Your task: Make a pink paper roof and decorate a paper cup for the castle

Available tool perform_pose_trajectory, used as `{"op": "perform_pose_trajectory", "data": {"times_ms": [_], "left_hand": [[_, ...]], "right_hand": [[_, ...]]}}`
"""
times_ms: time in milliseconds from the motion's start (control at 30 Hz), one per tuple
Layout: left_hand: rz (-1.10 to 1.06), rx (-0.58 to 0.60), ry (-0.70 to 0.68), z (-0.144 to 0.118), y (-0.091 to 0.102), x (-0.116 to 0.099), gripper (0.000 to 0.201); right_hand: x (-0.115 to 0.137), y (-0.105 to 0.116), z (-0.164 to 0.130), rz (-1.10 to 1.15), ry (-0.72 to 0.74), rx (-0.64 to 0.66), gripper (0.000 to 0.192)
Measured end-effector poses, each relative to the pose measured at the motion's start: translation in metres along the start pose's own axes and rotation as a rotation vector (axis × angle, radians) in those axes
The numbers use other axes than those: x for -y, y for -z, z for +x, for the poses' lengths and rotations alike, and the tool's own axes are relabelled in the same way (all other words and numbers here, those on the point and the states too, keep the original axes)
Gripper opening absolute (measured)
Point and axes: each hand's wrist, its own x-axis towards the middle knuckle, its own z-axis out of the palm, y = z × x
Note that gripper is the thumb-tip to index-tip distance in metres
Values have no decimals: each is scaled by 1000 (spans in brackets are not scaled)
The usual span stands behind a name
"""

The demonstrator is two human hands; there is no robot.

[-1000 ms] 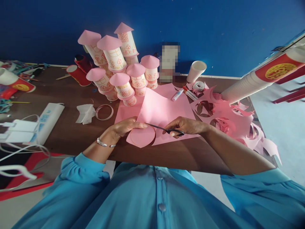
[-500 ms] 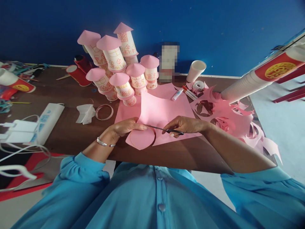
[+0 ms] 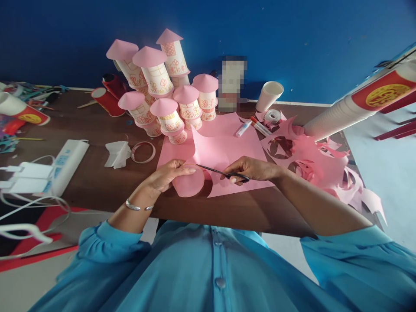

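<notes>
My left hand [image 3: 169,172] grips a pink paper circle [image 3: 189,183] near the desk's [image 3: 97,182] front edge, fingers closed on its rim. Just beside it, my right hand [image 3: 250,169] is closed around the scissors [image 3: 222,173], blades touching the pink sheet [image 3: 224,149]. Right of that lie pink scraps [image 3: 312,156]. Farther back stand pink-roofed cup towers [image 3: 162,86], 2 markers [image 3: 251,126] and a white cup [image 3: 269,95].

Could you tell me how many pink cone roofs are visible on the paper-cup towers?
7: three on the back row, four in front. More may be hidden behind them.
</notes>
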Motion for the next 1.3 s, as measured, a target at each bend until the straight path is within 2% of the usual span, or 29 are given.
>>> {"op": "perform_pose_trajectory", "data": {"times_ms": [233, 467, 933, 1300], "left_hand": [[42, 7, 38, 0, 1, -4, 40], [63, 38, 25, 1, -2, -6, 37], [109, 86, -71, -2, -9, -9, 31], [85, 81, -54, -3, -10, -10, 30]], "right_hand": [[9, -3, 4, 26, -30, 8, 48], [10, -6, 5, 5, -46, -31, 42], [20, -15, 8, 23, -23, -44, 44], [21, -18, 6, 29, -37, -55, 42]]}}
